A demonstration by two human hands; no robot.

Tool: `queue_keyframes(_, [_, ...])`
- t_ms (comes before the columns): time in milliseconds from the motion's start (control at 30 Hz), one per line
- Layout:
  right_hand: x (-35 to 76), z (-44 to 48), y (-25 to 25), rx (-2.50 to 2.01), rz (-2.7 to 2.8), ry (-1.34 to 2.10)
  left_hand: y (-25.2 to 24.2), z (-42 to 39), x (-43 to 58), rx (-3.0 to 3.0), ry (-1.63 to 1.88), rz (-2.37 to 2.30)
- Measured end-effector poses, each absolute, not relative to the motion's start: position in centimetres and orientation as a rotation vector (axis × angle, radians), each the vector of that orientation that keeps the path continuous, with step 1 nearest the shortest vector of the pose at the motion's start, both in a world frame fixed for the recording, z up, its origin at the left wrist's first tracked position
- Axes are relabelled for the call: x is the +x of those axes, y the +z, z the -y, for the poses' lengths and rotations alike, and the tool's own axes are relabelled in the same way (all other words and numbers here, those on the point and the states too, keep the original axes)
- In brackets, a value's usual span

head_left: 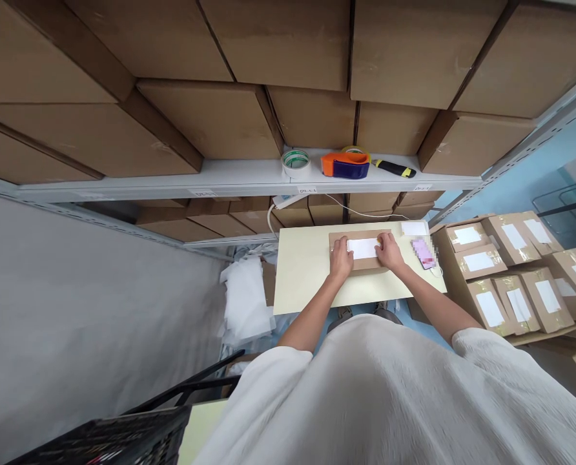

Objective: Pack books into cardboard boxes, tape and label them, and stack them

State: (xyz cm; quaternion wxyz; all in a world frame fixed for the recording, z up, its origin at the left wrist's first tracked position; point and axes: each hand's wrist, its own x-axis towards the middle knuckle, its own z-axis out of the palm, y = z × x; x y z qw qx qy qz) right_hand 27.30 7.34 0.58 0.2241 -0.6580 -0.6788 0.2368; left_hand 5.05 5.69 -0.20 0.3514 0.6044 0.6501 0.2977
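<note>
A flat cardboard box (365,263) lies on the pale yellow table, with a white label (364,248) across its top. My left hand (341,259) is at the label's left end, fingers curled and closed on its edge. At the right end my right hand (389,252) has its fingers bent and pinched on the label. A small orange-yellow spot shows by the right fingertips, too small to name. Whether the label is stuck flat to the box I cannot tell.
The yellow table (302,271) also bears a white paper slip (414,228) and a phone (422,253). On the shelf edge sit a tape roll (296,163), an orange-and-blue tape dispenser (345,165) and a box cutter (393,168). Labelled boxes (515,294) fill a carton at right.
</note>
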Motion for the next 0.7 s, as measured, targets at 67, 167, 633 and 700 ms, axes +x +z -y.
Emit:
queue_keyframes(67, [27.4, -7.3, 0.6, -1.842, 1.897, 0.62, -0.1, -5.6, 5.0, 1.618, 0.734, -1.692])
queue_keyframes(167, [27.8, -7.2, 0.8, -1.893, 1.928, 0.571, 0.2, -5.4, 4.7, 1.713, 0.694, -1.719])
queue_keyframes(633, [27.1, -3.1, -0.3, -1.611, 2.713, 0.319, 0.6, -3.2, 2.3, 2.418, 0.287, -1.383])
queue_keyframes(700, [27.6, -3.1, -0.4, -1.639, 2.707, 0.344, 0.5, -2.9, 2.2, 2.405, 0.252, -1.404])
